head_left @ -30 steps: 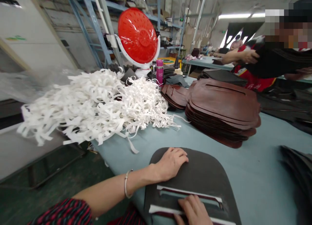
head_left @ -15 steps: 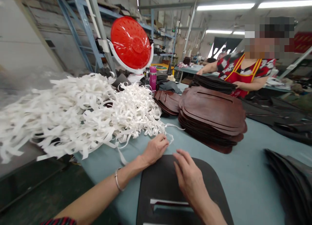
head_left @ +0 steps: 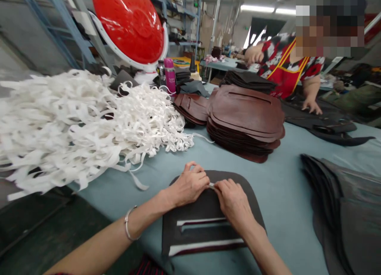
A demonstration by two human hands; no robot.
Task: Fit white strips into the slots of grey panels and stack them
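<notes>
A dark leather-like panel (head_left: 205, 211) with rounded far corners lies flat before me. White strips run along its slot (head_left: 205, 228) and along its near edge. My left hand (head_left: 192, 183) and my right hand (head_left: 233, 197) are both closed over the panel's far part. Between their fingertips a short length of white strip (head_left: 211, 184) shows, pinched by both hands. Left of my hands spreads a large heap of white strips (head_left: 98, 120), one loose end trailing onto the table.
Brown leather panels (head_left: 245, 116) are stacked beyond my hands. Dark panels (head_left: 342, 203) lie at the right. A red fan-shaped device (head_left: 131, 25) and a pink bottle (head_left: 170, 78) stand behind the heap. Across the table (head_left: 285, 168), a person in a red apron (head_left: 282, 74) works with dark pieces.
My left hand has brought a white strip from the heap's edge over the panel. My right hand has closed on it too. The co-worker has put down the dark stack; my view has shifted.
</notes>
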